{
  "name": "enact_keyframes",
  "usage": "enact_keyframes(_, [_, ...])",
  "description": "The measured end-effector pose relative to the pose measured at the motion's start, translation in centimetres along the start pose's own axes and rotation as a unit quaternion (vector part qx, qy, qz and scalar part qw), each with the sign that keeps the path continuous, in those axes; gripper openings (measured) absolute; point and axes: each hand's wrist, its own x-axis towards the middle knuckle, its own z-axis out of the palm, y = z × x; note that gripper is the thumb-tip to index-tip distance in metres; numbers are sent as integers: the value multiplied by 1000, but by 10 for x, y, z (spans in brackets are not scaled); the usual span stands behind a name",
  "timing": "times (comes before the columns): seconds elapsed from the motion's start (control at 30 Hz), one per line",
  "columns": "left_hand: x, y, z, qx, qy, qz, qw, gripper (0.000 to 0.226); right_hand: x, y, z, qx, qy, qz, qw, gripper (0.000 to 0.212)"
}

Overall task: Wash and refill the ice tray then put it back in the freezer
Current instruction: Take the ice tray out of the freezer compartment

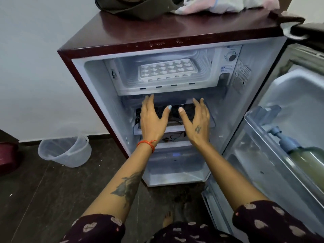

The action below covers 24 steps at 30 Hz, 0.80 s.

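A white ice tray [168, 69] with heart-shaped cells lies flat inside the freezer compartment [122, 79] at the top of a small maroon fridge [175, 30]. Both my hands hover just below the freezer's front lip, in front of the shelf underneath. My left hand [152, 120] has its fingers spread and holds nothing. My right hand [195, 121] is likewise open and empty. Neither hand touches the tray.
The fridge door [289, 120] stands open at the right, with a bottle [305, 158] in its rack. Dark items sit on the shelf behind my hands. A clear plastic bucket [64, 151] stands on the floor at the left. Cloths [219, 4] lie on the fridge top.
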Motion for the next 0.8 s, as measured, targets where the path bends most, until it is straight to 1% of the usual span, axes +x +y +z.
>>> enact_keyframes(0.1, [36, 1, 3, -12, 10, 5, 1000, 71, 34, -5, 7, -2, 22, -10, 1000, 73])
enact_keyframes(0.23, [79, -6, 7, -9, 18, 4, 1000, 70, 79, -5, 14, -16, 28, -21, 999, 70])
enact_keyframes(0.33, [109, -12, 10, -9, 15, -15, 1000, 72, 109, -6, 20, -21, 36, -17, 999, 70])
enact_keyframes(0.53, [151, -28, 18, 2, 18, -37, 999, 79, 155, -4, 39, -35, 39, 18, 998, 74])
enact_keyframes(0.67, [165, -38, 22, 12, 18, -66, 998, 80, 176, -2, 48, -38, 34, 34, 998, 72])
enact_keyframes(0.73, [171, -41, 24, 20, 13, -73, 997, 78, 184, -2, 51, -49, 31, 51, 997, 72])
enact_keyframes(0.8, [175, -41, 24, 23, 13, -70, 997, 69, 188, -2, 54, -68, 19, 66, 995, 71])
